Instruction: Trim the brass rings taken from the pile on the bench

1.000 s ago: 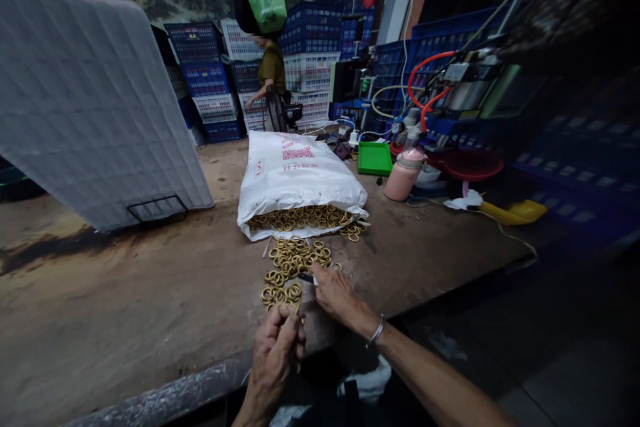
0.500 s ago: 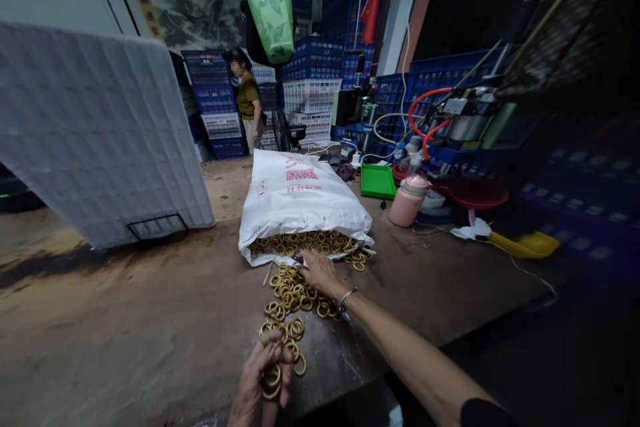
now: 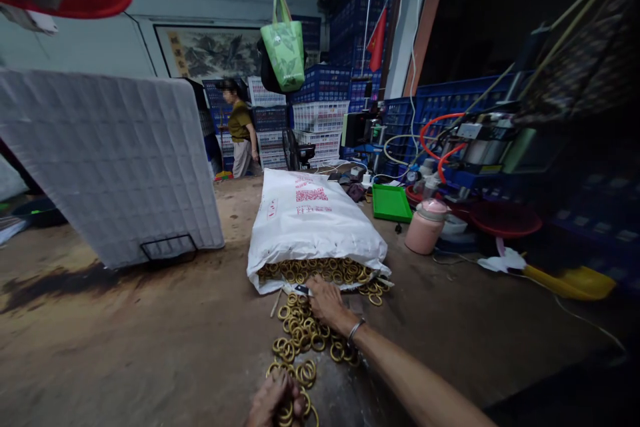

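Brass-coloured rings point(image 3: 300, 333) lie loose on the worktable, in a trail from the mouth of a white woven sack point(image 3: 320, 220). More of them fill the sack's opening. My left hand point(image 3: 274, 397), low in the view, is curled round a few rings, with others lying just beyond the fingers. My right hand point(image 3: 327, 300), a bracelet on its wrist, reaches to the lip of the sack with bent fingers. A small dark flat piece point(image 3: 302, 289) shows at its fingertips; whether the hand grips it or rings is hidden.
A grey padded panel point(image 3: 115, 167) leans at the left. Right of the sack are a green tray point(image 3: 391, 203), a pink bottle point(image 3: 426, 227), a yellow scoop point(image 3: 575, 280) and a machine with orange hoses point(image 3: 480, 147). Another person point(image 3: 241, 127) is by stacked crates point(image 3: 320, 117).
The view has tilted up, so everything sits lower in it. My left hand has closed more round its rings. My right hand stays at the sack's mouth. The other person has stepped left.
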